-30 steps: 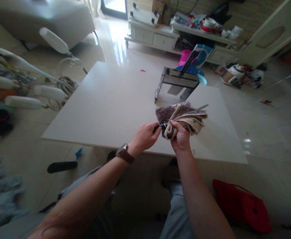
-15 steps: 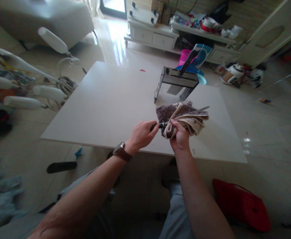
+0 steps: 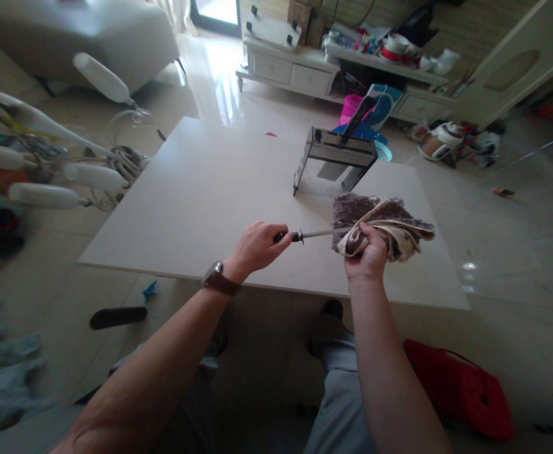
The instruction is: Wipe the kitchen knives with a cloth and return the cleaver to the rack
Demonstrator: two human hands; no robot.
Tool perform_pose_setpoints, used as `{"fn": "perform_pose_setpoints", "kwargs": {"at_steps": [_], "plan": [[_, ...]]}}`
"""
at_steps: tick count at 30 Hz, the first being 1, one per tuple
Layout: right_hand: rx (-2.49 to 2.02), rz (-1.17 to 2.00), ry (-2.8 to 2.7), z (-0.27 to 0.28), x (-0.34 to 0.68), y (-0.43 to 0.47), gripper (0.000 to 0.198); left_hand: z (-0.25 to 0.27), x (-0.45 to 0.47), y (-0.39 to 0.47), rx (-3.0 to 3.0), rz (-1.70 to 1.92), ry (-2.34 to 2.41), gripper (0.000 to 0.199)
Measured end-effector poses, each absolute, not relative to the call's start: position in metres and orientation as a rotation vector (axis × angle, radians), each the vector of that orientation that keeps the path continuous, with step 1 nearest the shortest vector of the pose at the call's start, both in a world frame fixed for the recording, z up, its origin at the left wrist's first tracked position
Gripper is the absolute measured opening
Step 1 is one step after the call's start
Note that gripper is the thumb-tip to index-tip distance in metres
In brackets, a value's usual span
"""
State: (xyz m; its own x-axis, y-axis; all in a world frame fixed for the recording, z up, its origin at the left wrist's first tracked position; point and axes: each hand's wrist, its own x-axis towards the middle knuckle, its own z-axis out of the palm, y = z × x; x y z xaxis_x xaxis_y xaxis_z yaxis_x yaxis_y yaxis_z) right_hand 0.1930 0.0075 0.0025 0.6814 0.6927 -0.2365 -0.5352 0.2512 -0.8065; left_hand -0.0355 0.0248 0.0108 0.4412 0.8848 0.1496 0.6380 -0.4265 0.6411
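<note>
My left hand, with a watch on its wrist, is closed around the black handle of a sharpening steel. The steel's thin grey rod runs level to the right, and its far part is hidden in a folded brown and cream cloth. My right hand grips that cloth from below, thumb on top, wrapped about the rod. Both hands are above the near part of a white table.
A metal frame with a black handle stands on the table beyond the cloth. A small red triangle lies at the far edge. On the floor are a red bag and a dark flat object. White lamp arms stick out at left.
My right hand and the cloth have slid right along the rod, baring much of it near the guard. My left hand has shifted slightly left with the handle.
</note>
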Motion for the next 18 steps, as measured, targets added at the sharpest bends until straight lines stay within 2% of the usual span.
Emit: {"fn": "perform_pose_setpoints", "kwargs": {"at_steps": [9, 18], "plan": [[-1.02, 0.831, -0.117, 0.004, 0.195, 0.007, 0.021, 0.01, -0.049, 0.033, 2.21, 0.685, 1.36, 0.051], [-1.02, 0.872, -0.114, 0.005, 0.189, 0.006, 0.021, 0.006, -0.035, 0.025, 2.214, 0.661, 1.288, 0.046]]}}
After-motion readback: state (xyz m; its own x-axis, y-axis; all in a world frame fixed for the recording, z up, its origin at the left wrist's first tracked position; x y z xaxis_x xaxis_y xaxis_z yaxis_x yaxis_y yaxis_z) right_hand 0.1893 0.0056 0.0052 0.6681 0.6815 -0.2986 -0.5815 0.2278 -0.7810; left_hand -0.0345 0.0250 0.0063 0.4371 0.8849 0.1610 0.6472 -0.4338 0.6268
